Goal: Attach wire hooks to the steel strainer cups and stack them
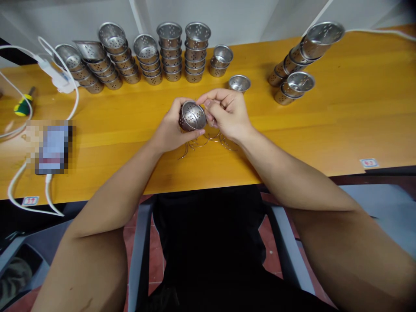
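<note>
My left hand is wrapped round a small perforated metal cup, tilted so that its open mouth faces me. A thin curved wire arcs across the mouth. At the cup's right rim, the fingers of my right hand are pinched together on the wire; its end is mostly hidden by the fingertips. Below both hands, several loose bent wires lie on the table. Just beyond my right hand stands a single perforated cup, partly covered by the hand.
Several stacks of perforated cups line the back of the wooden table. Farther right, a tall stack leans beside a short stack. At left are a phone, a white cable and a yellow-green screwdriver.
</note>
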### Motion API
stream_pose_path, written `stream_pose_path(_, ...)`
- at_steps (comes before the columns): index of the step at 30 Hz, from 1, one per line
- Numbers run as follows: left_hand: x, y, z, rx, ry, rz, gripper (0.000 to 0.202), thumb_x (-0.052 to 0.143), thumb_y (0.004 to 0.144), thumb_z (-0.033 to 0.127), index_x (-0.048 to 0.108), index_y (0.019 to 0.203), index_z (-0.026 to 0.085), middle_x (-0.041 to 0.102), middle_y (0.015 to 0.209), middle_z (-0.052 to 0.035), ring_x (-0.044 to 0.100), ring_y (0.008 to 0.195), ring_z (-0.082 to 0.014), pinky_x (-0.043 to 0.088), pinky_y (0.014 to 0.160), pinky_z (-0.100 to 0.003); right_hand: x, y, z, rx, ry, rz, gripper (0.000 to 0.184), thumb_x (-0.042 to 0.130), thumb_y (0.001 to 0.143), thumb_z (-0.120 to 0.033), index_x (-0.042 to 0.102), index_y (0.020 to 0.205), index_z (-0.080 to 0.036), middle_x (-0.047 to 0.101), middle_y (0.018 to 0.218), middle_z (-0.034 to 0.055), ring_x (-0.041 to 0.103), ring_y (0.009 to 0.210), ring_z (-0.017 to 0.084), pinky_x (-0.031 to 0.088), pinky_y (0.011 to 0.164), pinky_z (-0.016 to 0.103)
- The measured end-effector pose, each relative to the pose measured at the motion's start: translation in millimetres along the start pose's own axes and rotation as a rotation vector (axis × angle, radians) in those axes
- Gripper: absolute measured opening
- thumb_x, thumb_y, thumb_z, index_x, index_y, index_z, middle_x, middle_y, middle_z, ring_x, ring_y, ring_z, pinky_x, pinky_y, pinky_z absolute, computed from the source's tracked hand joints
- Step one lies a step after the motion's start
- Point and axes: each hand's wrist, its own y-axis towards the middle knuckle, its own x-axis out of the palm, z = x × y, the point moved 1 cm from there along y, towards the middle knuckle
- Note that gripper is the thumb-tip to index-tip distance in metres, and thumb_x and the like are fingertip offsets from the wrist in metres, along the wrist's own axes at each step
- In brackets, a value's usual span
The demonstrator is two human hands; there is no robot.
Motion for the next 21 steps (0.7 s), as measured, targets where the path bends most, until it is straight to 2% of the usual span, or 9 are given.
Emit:
stream_pose_path(3, 0.1, 0, 1, 0.014, -0.002, -0.011, 0.111, 0.116, 0.081, 0.093, 0.062, 0.162, 0.040, 0.082, 0.159, -0.0103, 0.083, 0.143, -0.0419, 0.076, 0.126, -0.073, -1, 2, 5, -0.017, 0.007, 0.014, 0.047, 0.093, 0.115, -0.076, 0.083, 0.119, -0.030, 0.058, 0.073, -0.0016, 0.054, 0.060, 0.018, 0.054, 0.050, 0.031)
stream_pose_path(9, -0.2, -1, 5, 0.081, -0.007, 0.005, 0.098, 0.100, 0.099, 0.096, 0.058, 0.166, 0.038, 0.080, 0.159, -0.0109, 0.082, 0.141, -0.0372, 0.076, 0.123, -0.070, -1, 5, 10, -0.027, 0.033, 0.040, 0.047, 0.093, 0.114, -0.076, 0.083, 0.118, -0.030, 0.058, 0.073, -0.0022, 0.050, 0.058, 0.017, 0.050, 0.048, 0.031)
stream_pose_path(13, -0.5, 0, -1, 0.083, 0.015, -0.026, 0.106, 0.112, 0.090, 0.090, 0.058, 0.166, 0.039, 0.081, 0.159, -0.0098, 0.082, 0.138, -0.0359, 0.076, 0.122, -0.070, 0, 6, 10, -0.027, 0.051, 0.035, 0.052, 0.094, 0.113, -0.080, 0.081, 0.117, -0.030, 0.057, 0.073, -0.0033, 0.049, 0.056, 0.016, 0.047, 0.046, 0.030)
stream_pose_path(17, -1.3, 0, -4, 0.022, 0.015, -0.028, 0.109, 0.105, 0.091, 0.098, 0.058, 0.167, 0.036, 0.081, 0.160, -0.0118, 0.081, 0.143, -0.0407, 0.074, 0.124, -0.074, 0, 6, 9, -0.006, 0.067, 0.022, 0.054, 0.094, 0.112, -0.082, 0.078, 0.116, -0.031, 0.056, 0.073, -0.0042, 0.048, 0.056, 0.015, 0.044, 0.044, 0.029)
stream_pose_path(21, 0.2, 2, -5, -0.033, -0.029, -0.031, 0.116, 0.115, 0.076, 0.099, 0.062, 0.162, 0.041, 0.083, 0.157, -0.0077, 0.079, 0.147, -0.0447, 0.068, 0.129, -0.078, 2, 6, 8, -0.016, 0.073, 0.038, 0.051, 0.095, 0.112, -0.079, 0.078, 0.116, -0.031, 0.056, 0.072, -0.0046, 0.045, 0.055, 0.015, 0.043, 0.044, 0.029)
